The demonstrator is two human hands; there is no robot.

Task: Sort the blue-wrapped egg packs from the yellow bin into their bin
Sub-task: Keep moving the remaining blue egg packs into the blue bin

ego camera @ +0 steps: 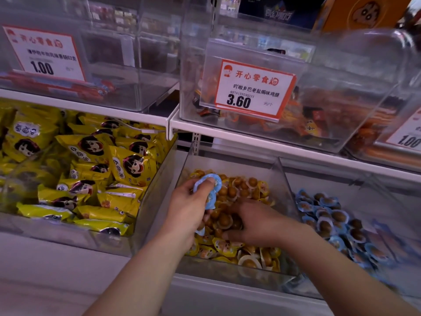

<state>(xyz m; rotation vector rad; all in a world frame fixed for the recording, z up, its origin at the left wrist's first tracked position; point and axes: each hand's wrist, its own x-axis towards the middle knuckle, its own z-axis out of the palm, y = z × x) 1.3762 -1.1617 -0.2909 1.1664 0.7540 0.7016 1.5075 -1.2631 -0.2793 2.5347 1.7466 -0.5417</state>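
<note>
Left hand (189, 206) is raised just over the left part of the clear plastic middle bin of yellow-wrapped egg packs (282, 179), fingers and thumb pinching a small stack of blue-wrapped egg packs (208, 190). The stack's long axis runs near-far, slightly tilted; the rounded top pack faces up toward the camera, its far end over the eggs. How many packs are in the stack I cannot tell. Left forearm comes in from the near left, wrist roughly straight, back of the hand facing left.

Right hand (255, 221) is down in the same bin, palm down, knuckles up, fingers curled into the pile of brown eggs in yellow wrappers (239, 190). Fingertips are buried, so whether it holds anything cannot be told. Right forearm enters from the near right, crossing the bin's right wall.

Right of that bin, touching it, a second clear bin (387, 197) holds a heap of blue-wrapped egg packs (330, 220), mostly in its left half.

Left: a clear bin (157, 190) full of yellow snack bags with a cartoon girl's face (129, 165).

On the white shelf (250, 137) above stand clear boxes, the nearest carrying a red-bordered price tag reading 3.60 (252, 87).
</note>
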